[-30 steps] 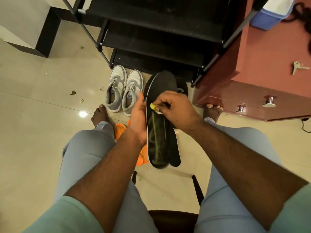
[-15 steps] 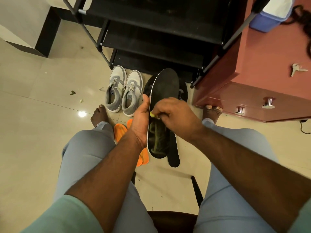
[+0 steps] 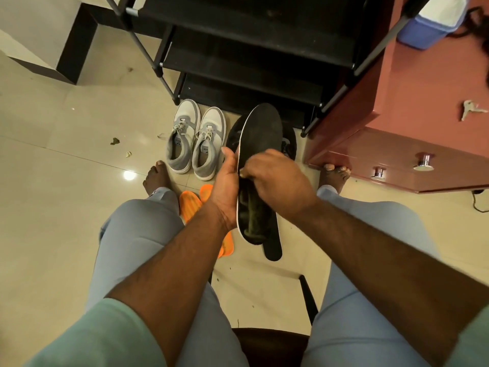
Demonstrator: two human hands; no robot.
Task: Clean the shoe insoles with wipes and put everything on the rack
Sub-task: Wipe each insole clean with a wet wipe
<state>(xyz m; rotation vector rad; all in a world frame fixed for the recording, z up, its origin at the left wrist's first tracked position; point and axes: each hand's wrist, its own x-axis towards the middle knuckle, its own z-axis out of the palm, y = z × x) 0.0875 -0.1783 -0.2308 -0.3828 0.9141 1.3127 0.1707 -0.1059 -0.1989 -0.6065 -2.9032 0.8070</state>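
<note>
I sit on a chair above the floor. My left hand [image 3: 225,186] grips the left edge of a black insole [image 3: 262,131] with a white rim, held upright between my knees. My right hand [image 3: 275,181] presses a small yellowish wipe [image 3: 242,175], mostly hidden under its curled fingers, against the insole's middle. A second black insole [image 3: 274,247] lies on the floor below. Two orange insoles [image 3: 190,205] lie partly under my left arm. Grey-and-white sneakers [image 3: 195,141] stand in front of the black rack [image 3: 246,62]. Black shoes [image 3: 289,147] sit behind the held insole.
A red-brown drawer cabinet [image 3: 397,144] stands at right, carrying keys [image 3: 472,111] and a blue box [image 3: 423,30]. My bare feet rest on the tiles, the right one [image 3: 334,173] against the cabinet. Small debris [image 3: 115,141] dots the floor at left. The chair seat [image 3: 270,345] is below.
The insole has risen and tipped farther toward the rack. My right hand has slid down its surface with the wipe, which now shows less.
</note>
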